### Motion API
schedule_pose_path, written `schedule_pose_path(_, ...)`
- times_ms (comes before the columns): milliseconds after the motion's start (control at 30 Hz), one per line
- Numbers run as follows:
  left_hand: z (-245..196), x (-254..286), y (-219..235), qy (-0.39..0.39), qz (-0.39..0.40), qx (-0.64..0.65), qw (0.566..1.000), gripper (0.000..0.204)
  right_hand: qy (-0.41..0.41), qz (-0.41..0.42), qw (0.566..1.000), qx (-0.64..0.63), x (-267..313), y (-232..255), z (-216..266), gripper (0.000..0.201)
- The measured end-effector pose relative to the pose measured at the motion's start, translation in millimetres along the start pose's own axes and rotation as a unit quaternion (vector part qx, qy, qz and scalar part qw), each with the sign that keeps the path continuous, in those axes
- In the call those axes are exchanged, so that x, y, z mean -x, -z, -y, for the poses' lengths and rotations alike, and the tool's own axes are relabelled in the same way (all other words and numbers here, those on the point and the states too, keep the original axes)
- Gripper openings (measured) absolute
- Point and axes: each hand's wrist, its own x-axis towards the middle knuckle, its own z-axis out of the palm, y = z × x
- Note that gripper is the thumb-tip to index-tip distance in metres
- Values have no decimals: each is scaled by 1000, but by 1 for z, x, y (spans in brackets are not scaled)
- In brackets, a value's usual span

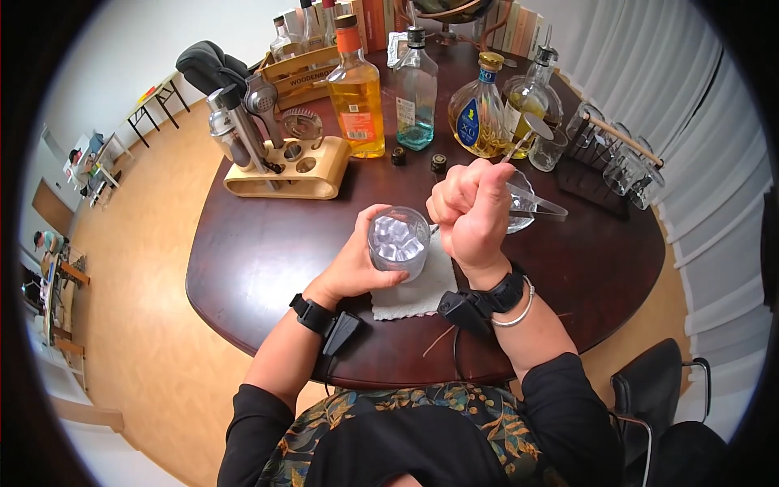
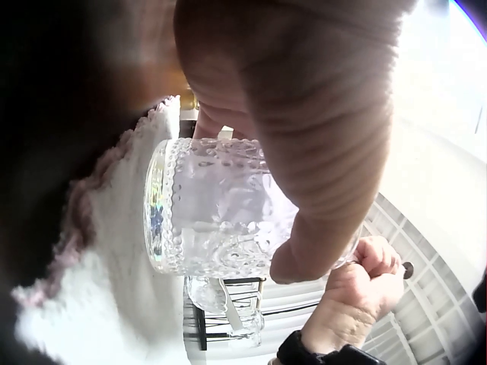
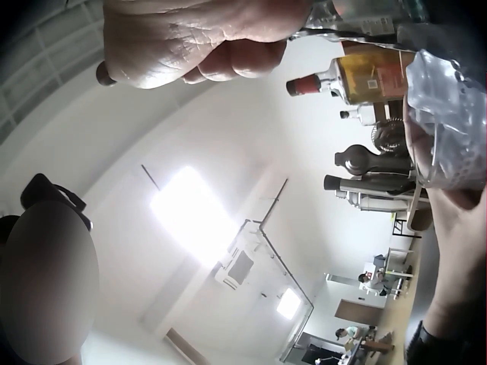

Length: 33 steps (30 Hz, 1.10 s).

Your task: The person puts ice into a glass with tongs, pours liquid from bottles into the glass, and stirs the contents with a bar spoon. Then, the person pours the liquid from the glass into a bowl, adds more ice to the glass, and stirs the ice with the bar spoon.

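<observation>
My left hand (image 1: 350,264) grips a clear embossed glass (image 2: 217,209), thumb along its near side. Ice cubes (image 1: 398,238) fill the glass, which stands over a white scalloped cloth (image 1: 430,288). Just right of the rim, my right hand (image 1: 471,213) is curled round a metal bar spoon (image 3: 335,35). Above the fist sticks out the spoon's round flat end; its shaft slants down toward the glass, with the lower end hidden among the ice. Behind the right hand sits a clear glass bowl (image 1: 518,221) with tongs (image 1: 545,208) lying across it.
A wooden bar-tool stand (image 1: 284,185) is at the back left. Beyond the hands stand an amber bottle (image 1: 357,105), a blue-tinted bottle (image 1: 416,97) and an XO bottle (image 1: 479,114). Two dark caps lie before them. A rack (image 1: 596,162) of hanging glasses occupies the right.
</observation>
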Motion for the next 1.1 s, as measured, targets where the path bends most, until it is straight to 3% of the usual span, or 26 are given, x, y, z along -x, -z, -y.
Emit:
schedule_pose_path(67,-1,1,0,6,0,-7,1000,101,15,7,1000,12,1,-3,2,50)
schedule_pose_path(267,-1,1,1,8,1,-21,1000,103,101,132,986,5,2,-5,15,49)
schedule_pose_path(300,-2,1,1,8,1,-20,1000,103,87,111,984,105,5,-11,19,56)
schedule_pose_path(367,0,2,2,0,6,-63,998,105,172,188,953,162,2,-6,7,44)
schedule_pose_path(433,13,2,7,-14,19,-122,992,109,191,267,924,195,1,-9,1,36)
schedule_pose_path(500,24,1,8,-22,37,-127,991,112,104,372,891,238,-4,-13,4,35)
schedule_pose_path(533,19,0,5,-44,12,-128,991,110,97,367,892,247,-1,-14,-5,42)
schedule_pose_path(567,13,0,2,-67,-14,-129,989,109,13,328,914,239,2,-7,-14,42)
schedule_pose_path(600,6,3,3,31,22,-71,997,104,-71,287,928,229,5,0,-23,42)
schedule_pose_path(667,0,5,-2,-8,-39,-87,995,100,-46,221,957,184,4,10,-34,49)
schedule_pose_path(767,0,4,0,4,-25,-60,998,97,-56,77,985,147,5,21,-32,52)
schedule_pose_path(800,0,3,2,-2,-19,-70,997,97,-79,43,995,29,5,21,-30,54)
schedule_pose_path(933,-3,2,2,15,-6,7,1000,98,-32,31,999,10,2,18,-23,54)
schedule_pose_path(1100,-5,2,4,16,-1,-14,1000,104,-14,16,1000,-22,-4,12,-10,55)
